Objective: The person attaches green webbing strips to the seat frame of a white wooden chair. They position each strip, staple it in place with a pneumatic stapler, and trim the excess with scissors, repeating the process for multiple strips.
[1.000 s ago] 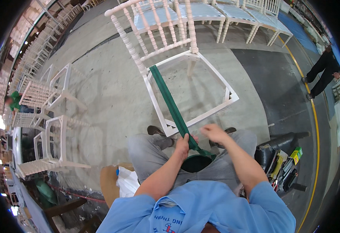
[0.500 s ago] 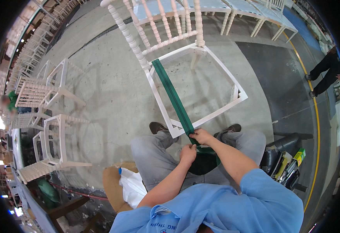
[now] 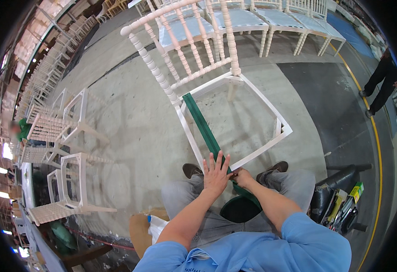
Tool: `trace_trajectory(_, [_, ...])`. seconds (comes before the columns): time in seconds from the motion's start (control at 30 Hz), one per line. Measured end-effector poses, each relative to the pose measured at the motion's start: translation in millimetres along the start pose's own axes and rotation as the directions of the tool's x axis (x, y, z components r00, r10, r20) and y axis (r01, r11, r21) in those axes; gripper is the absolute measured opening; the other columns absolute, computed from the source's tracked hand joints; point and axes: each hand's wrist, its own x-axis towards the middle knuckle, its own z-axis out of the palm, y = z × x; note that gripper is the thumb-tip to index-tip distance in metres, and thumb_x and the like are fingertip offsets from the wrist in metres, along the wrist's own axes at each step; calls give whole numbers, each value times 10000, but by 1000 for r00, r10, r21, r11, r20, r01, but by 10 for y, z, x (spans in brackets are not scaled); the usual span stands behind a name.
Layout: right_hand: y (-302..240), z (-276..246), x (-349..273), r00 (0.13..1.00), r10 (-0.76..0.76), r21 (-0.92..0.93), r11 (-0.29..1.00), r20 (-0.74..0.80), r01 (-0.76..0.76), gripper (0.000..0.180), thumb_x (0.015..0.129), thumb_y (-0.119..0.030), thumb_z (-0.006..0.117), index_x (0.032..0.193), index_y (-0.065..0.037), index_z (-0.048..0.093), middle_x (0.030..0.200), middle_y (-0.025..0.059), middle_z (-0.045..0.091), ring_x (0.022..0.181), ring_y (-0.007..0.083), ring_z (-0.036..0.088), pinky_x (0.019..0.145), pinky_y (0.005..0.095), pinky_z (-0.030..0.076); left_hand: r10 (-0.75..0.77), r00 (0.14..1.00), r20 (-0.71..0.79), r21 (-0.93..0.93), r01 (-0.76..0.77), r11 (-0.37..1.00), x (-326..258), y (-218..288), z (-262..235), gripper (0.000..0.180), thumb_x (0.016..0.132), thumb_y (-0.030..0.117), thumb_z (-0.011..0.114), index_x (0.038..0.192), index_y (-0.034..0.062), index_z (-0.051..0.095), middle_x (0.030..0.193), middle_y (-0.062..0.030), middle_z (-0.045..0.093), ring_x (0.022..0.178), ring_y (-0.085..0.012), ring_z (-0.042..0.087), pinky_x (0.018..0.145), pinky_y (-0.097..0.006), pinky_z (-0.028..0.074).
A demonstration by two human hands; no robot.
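A white wooden chair [image 3: 264, 148] with a turned-spindle back stands before me, its seat an open frame. A green webbing strap [image 3: 201, 124] with dark stripes runs along the left side of that frame, from the back rail to the front rail. My left hand [image 3: 215, 176] lies on the strap at the front rail, fingers spread. Just right of it, my right hand [image 3: 244, 178] is closed on the strap below the rail; its fingertips are partly hidden. More of the strap trails down to a dark green roll [image 3: 240, 209] in my lap.
White chairs with pale blue seats [image 3: 239, 19] stand in a row beyond. Unfinished white chair frames [image 3: 78, 181] are on the left. At my right is a black bag [image 3: 330, 183] with tools. A person [image 3: 380, 81] stands far right; another, green-sleeved person [image 3: 24, 129] is far left.
My left hand has moved up from the strap's loose end and opened flat over the front rail. My right hand has shifted below the rail. The whole view has tilted slightly.
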Motion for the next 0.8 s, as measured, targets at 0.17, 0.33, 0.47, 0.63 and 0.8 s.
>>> trace_trajectory(0.17, [-223, 74, -197, 776, 529, 656, 457, 343, -601, 576, 1039, -548, 604, 1162, 9, 688, 951, 118, 727, 820, 265, 660, 724, 409, 541, -35, 998, 49, 22, 34, 999, -78, -47, 38, 902, 961, 483, 721, 1699, 223, 274, 1777, -103, 183, 1609, -468, 179, 1267, -681, 156])
trace_trajectory(0.33, [-40, -23, -37, 849, 204, 861, -279, 487, -426, 735, 1048, -755, 398, 1273, -105, 657, 976, 88, 730, 808, 279, 657, 705, 433, 541, 63, 997, -39, -14, -64, 998, 203, 199, -88, 896, 954, 492, 721, 1697, 252, 283, 1782, -88, 180, 1609, -458, 191, 1275, -668, 152])
trace_trajectory(0.47, [-612, 313, 122, 821, 225, 827, -364, 524, -428, 638, 1038, -669, 497, 1374, -155, 673, 1189, 81, 778, 1087, 302, 735, 835, 491, 596, -31, 1000, -1, 20, 31, 999, -77, -96, 118, 899, 944, 504, 725, 1694, 251, 298, 1782, -88, 184, 1609, -454, 195, 1273, -667, 159])
trace_trajectory(0.63, [-719, 292, 444, 828, 181, 745, -565, 531, -355, 499, 1024, -533, 580, 1257, -131, 764, 1155, 92, 801, 1111, 308, 755, 878, 481, 608, -30, 1000, 8, -14, 30, 999, -23, -63, 91, 897, 926, 493, 751, 1682, 250, 333, 1767, -101, 227, 1605, -457, 199, 1264, -673, 182])
trace_trajectory(0.8, [-602, 529, 905, 840, 273, 843, -423, 469, -333, 450, 1014, -491, 591, 1186, -121, 782, 1107, 99, 804, 1069, 312, 762, 861, 476, 608, -56, 997, 49, -113, 62, 992, 27, -47, 50, 836, 943, 391, 763, 1665, 202, 385, 1756, -139, 255, 1596, -452, 239, 1273, -640, 204])
